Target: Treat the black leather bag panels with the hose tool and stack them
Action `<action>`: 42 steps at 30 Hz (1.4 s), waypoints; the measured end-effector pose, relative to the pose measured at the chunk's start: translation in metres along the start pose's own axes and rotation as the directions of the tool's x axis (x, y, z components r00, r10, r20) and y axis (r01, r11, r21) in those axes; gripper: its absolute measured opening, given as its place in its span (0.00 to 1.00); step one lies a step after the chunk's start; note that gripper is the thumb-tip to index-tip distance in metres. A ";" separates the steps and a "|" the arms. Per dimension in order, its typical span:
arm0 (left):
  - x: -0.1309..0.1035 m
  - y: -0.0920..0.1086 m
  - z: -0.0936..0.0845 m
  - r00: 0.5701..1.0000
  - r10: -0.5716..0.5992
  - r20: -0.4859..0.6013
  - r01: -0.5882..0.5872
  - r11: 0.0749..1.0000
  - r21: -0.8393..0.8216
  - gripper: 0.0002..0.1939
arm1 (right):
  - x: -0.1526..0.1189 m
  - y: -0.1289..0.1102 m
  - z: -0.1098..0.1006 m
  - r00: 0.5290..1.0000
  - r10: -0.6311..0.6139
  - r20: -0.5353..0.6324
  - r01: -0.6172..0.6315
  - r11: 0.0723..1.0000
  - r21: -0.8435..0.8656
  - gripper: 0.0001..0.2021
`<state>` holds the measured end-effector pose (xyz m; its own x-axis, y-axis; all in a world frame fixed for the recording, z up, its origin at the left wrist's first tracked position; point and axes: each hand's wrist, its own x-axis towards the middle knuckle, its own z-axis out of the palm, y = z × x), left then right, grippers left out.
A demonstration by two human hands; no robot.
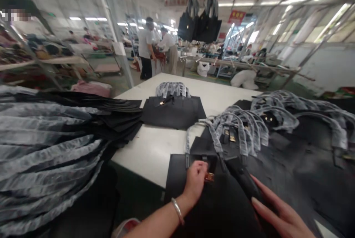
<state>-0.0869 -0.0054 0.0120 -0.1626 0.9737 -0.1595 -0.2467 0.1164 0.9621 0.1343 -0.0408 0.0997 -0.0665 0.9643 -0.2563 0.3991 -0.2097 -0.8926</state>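
A black handbag panel (216,208) lies in front of me, its handle wrapped in clear film. My left hand (195,179), with a silver bangle at the wrist, is closed at the bag's upper part, on a small strap with a gold clasp (210,177). Lower right, my right hand (280,208) has its thumb and fingers around a long black piece (245,180). Whether this is a bag's edge or a tool I cannot tell. Just beyond lie more black bags with film-wrapped handles (241,127) and gold clasps.
Another stack of black bags (172,112) rests farther back on the white table (146,153). On the left is a large pile of black pieces with film-wrapped handles (55,156). Finished-looking bags (199,23) hang overhead. Two people (145,49) stand beyond the table.
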 end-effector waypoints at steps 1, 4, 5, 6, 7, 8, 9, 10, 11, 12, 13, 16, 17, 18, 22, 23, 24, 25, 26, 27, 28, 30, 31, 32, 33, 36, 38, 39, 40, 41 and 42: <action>-0.004 -0.002 -0.002 1.000 -0.011 -0.004 0.011 0.999 -0.049 0.24 | -0.007 -0.003 0.001 0.999 0.017 0.028 -0.017 1.000 0.017 0.38; -0.012 -0.009 -0.005 0.998 -0.024 -0.057 0.017 0.993 -0.119 0.22 | -0.016 -0.008 0.010 0.998 0.024 0.058 -0.026 0.999 0.035 0.37; -0.015 -0.012 -0.006 0.997 -0.042 -0.070 0.033 0.991 -0.132 0.22 | -0.017 -0.008 0.013 0.997 0.024 0.068 -0.026 0.999 0.040 0.37; -0.017 -0.014 -0.007 0.995 -0.066 -0.074 0.054 0.986 -0.156 0.22 | -0.018 -0.007 0.015 0.996 0.031 0.088 -0.035 0.998 0.046 0.38; -0.019 -0.016 -0.007 0.994 -0.085 -0.066 0.071 0.979 -0.192 0.23 | -0.020 -0.005 0.017 0.992 0.047 0.120 -0.053 0.997 0.051 0.38; -0.020 -0.017 -0.008 0.995 -0.088 -0.049 0.075 0.970 -0.233 0.24 | -0.021 -0.004 0.018 0.985 0.071 0.159 -0.080 0.995 0.053 0.39; -0.022 -0.018 -0.008 0.997 -0.074 -0.030 0.064 0.961 -0.270 0.23 | -0.023 -0.003 0.019 0.975 0.095 0.200 -0.108 0.992 0.057 0.40; -0.023 -0.019 -0.009 0.999 -0.049 -0.017 0.042 0.953 -0.299 0.21 | -0.025 -0.003 0.019 0.965 0.115 0.237 -0.134 0.989 0.065 0.40; -0.024 -0.019 -0.009 1.000 -0.027 -0.003 0.024 0.947 -0.319 0.20 | -0.027 -0.003 0.020 0.955 0.128 0.266 -0.155 0.985 0.080 0.40; -0.025 -0.019 -0.010 1.000 -0.013 0.014 0.017 0.943 -0.332 0.20 | -0.028 -0.004 0.021 0.948 0.138 0.288 -0.173 0.980 0.100 0.40; -0.025 -0.019 -0.010 1.000 -0.007 0.029 0.017 0.940 -0.340 0.20 | -0.028 -0.005 0.023 0.941 0.147 0.306 -0.192 0.974 0.123 0.40; -0.026 -0.020 -0.012 0.997 0.002 0.071 0.023 0.938 -0.345 0.21 | -0.026 -0.008 0.031 0.915 0.179 0.363 -0.253 0.953 0.168 0.39; -0.025 -0.020 -0.014 0.996 0.007 0.088 0.024 0.938 -0.345 0.21 | -0.023 -0.008 0.034 0.907 0.186 0.377 -0.266 0.948 0.173 0.39; -0.025 -0.021 -0.015 0.994 0.012 0.108 0.027 0.937 -0.347 0.22 | -0.020 -0.008 0.038 0.904 0.187 0.383 -0.271 0.946 0.177 0.39; -0.022 -0.023 -0.020 0.989 0.008 0.151 0.050 0.924 -0.379 0.21 | -0.010 -0.009 0.044 0.928 0.161 0.335 -0.239 0.949 0.207 0.41; -0.022 -0.023 -0.020 0.989 0.007 0.147 0.051 0.920 -0.389 0.21 | -0.009 -0.009 0.044 0.934 0.152 0.322 -0.229 0.949 0.215 0.42; -0.022 -0.023 -0.020 0.990 0.008 0.142 0.050 0.916 -0.398 0.21 | -0.008 -0.010 0.044 0.936 0.148 0.321 -0.224 0.950 0.216 0.42; -0.023 -0.024 -0.019 0.990 0.009 0.140 0.049 0.915 -0.402 0.21 | -0.008 -0.010 0.044 0.930 0.148 0.337 -0.228 0.951 0.211 0.42; -0.023 -0.024 -0.017 0.990 0.009 0.141 0.048 0.918 -0.394 0.21 | -0.009 -0.011 0.044 0.919 0.152 0.363 -0.236 0.951 0.198 0.41; -0.024 -0.024 -0.016 0.989 0.007 0.145 0.049 0.925 -0.378 0.21 | -0.009 -0.011 0.045 0.907 0.157 0.390 -0.243 0.953 0.182 0.40; -0.025 -0.024 -0.014 0.988 0.003 0.156 0.053 0.934 -0.355 0.22 | -0.009 -0.011 0.046 0.901 0.160 0.404 -0.244 0.956 0.166 0.40; -0.026 -0.020 -0.015 0.979 -0.015 0.203 0.071 0.960 -0.269 0.21 | -0.007 -0.012 0.050 0.920 0.140 0.367 -0.210 0.965 0.160 0.39; -0.026 -0.016 -0.018 0.975 -0.021 0.221 0.063 0.980 -0.189 0.20 | -0.004 -0.012 0.052 0.938 0.123 0.323 -0.184 0.969 0.166 0.40; -0.024 -0.011 -0.024 0.975 -0.009 0.220 0.025 0.997 -0.070 0.18 | -0.001 -0.013 0.053 0.954 0.108 0.278 -0.159 0.973 0.169 0.40; -0.022 -0.005 -0.032 0.981 0.028 0.193 -0.047 0.995 0.093 0.16 | 0.002 -0.013 0.053 0.965 0.095 0.243 -0.139 0.976 0.170 0.40; -0.013 0.018 -0.069 0.966 0.258 -0.012 -0.175 0.689 0.703 0.16 | 0.007 -0.012 0.048 0.978 0.060 0.202 -0.092 0.983 0.157 0.38; -0.006 0.031 -0.093 0.928 0.346 -0.136 -0.012 0.394 0.919 0.17 | 0.007 -0.008 0.045 0.979 0.030 0.201 -0.057 0.990 0.131 0.36; -0.003 0.035 -0.101 0.920 0.353 -0.168 0.066 0.283 0.957 0.17 | 0.006 -0.005 0.045 0.978 0.021 0.209 -0.046 0.992 0.113 0.36; -0.001 0.037 -0.107 0.923 0.342 -0.175 0.109 0.203 0.973 0.16 | 0.005 -0.003 0.046 0.975 0.017 0.222 -0.039 0.995 0.097 0.36; 0.000 0.038 -0.110 0.932 0.326 -0.158 0.113 0.155 0.982 0.15 | 0.004 0.000 0.048 0.971 0.011 0.237 -0.032 0.996 0.085 0.35; 0.001 0.037 -0.112 0.941 0.312 -0.134 0.095 0.137 0.986 0.13 | 0.003 0.001 0.050 0.968 0.003 0.250 -0.023 0.997 0.079 0.35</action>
<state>-0.2028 -0.0217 0.0224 -0.3576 0.9261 0.1200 0.8928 0.3014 0.3347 0.0885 -0.0461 0.0794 -0.2916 0.8929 -0.3431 0.3270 -0.2441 -0.9130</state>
